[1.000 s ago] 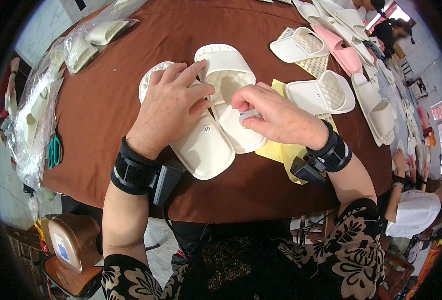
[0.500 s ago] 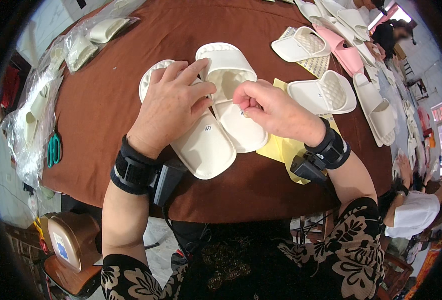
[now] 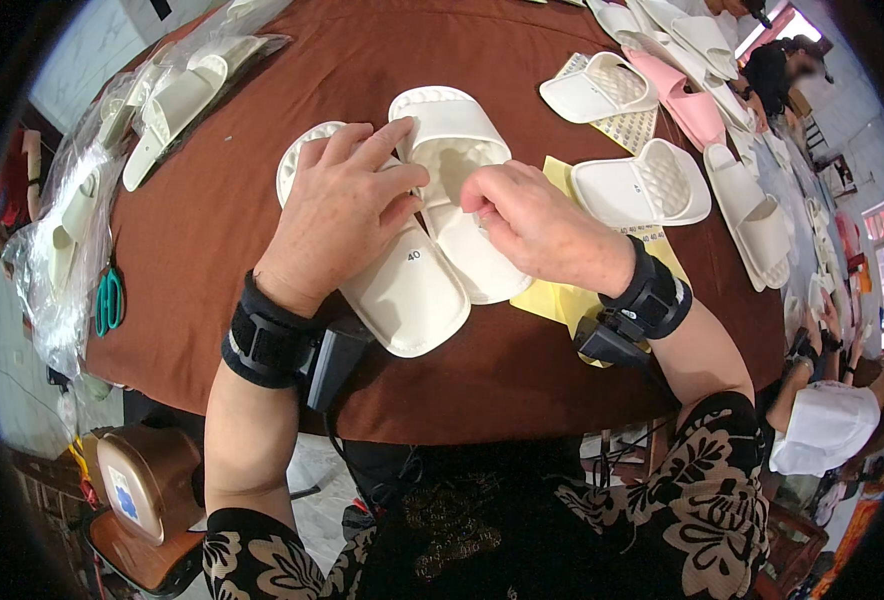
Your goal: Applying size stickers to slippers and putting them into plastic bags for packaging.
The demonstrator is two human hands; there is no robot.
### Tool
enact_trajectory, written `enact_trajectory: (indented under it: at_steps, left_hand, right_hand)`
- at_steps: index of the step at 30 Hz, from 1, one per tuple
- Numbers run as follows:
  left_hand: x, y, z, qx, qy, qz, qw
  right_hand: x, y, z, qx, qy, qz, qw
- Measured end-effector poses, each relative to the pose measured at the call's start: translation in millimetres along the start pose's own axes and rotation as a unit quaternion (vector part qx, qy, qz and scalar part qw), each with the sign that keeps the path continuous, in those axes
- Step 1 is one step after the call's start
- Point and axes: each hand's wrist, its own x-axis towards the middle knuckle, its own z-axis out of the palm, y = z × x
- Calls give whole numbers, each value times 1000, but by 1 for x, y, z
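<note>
Wristbands, black and strapped on, sit nearest me on both forearms. Beyond them my left hand (image 3: pixel 347 215) lies flat over one cream foam slide sandal (image 3: pixel 407 290), fingers spread, pressing rather than gripping. My right hand (image 3: pixel 537 225) pinches its fingers shut at the strap of the second cream slide sandal (image 3: pixel 457 150); whatever tiny thing they nip, I cannot tell. Both lie touching on the brown cloth-covered surface (image 3: pixel 222 220), over a yellow paper sheet (image 3: pixel 552 295). I judge this pair mid-check. Farther off, loose white and pink sandals (image 3: pixel 662 100) wait, while clear plastic bags (image 3: pixel 152 110) hold others.
</note>
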Motion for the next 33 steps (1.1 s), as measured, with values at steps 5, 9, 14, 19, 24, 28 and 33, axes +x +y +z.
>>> enact_trajectory:
  at_steps: [5,9,14,19,24,28,33]
  left_hand:
    - [-1,-1,1,-7,6,5,1000]
    - [-1,-2,1,-7,5,5,1000]
    - [0,-1,1,-3,6,6,1000]
    - [-1,-1,4,18,53,23,998]
    - [-1,1,2,12,53,23,998]
    - [0,2,0,-7,5,4,1000]
    - [-2,0,2,5,25,12,1000]
  right_hand:
    - [-2,-2,-4,31,0,27,999]
    - [-1,-4,-5,41,-8,34,999]
    - [0,-4,-5,1,-8,-6,1000]
    - [0,-6,-1,-22,4,-20,1000]
    - [0,-15,-8,-32,-14,-32,999]
    - [-1,-17,-18,45,-32,19,998]
    - [0,-22,-33,126,-44,64,989]
